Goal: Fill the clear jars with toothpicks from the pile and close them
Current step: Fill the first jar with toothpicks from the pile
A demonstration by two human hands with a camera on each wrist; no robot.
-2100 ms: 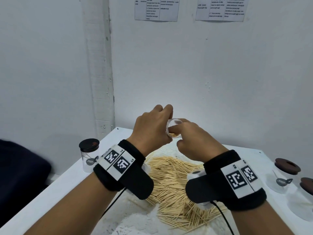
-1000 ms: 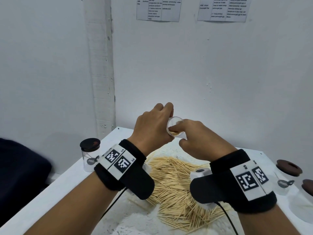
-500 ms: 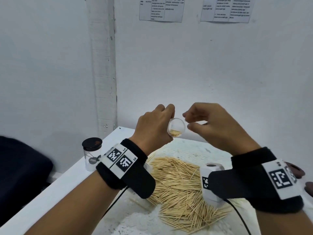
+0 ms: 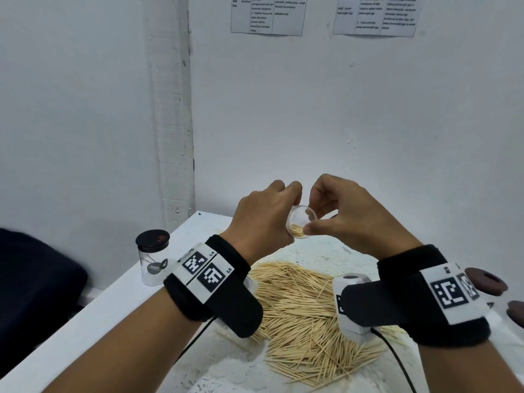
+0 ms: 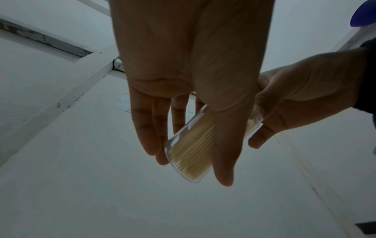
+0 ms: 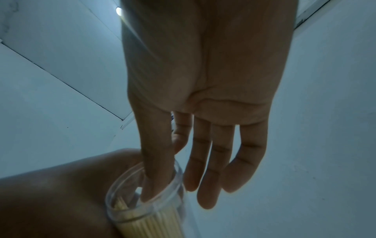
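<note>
Jar (image 4: 301, 224) gripped in left hand (image 4: 262, 219), mostly hidden; right hand (image 4: 348, 214) thumb in mouth, fingers loose.

A bare, plain workroom set up for recorded tasks, not a home. A white table (image 4: 93, 304) stands pushed into a corner of white painted walls (image 4: 340, 123). At twelve o'clock, high up, two printed instruction sheets (image 4: 268, 14) are stuck to the wall. Both wrists wear black bands with square coded markers (image 4: 205, 272).

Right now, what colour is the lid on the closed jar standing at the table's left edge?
Black, on the closed jar; the lid shows best in the head view.
</note>
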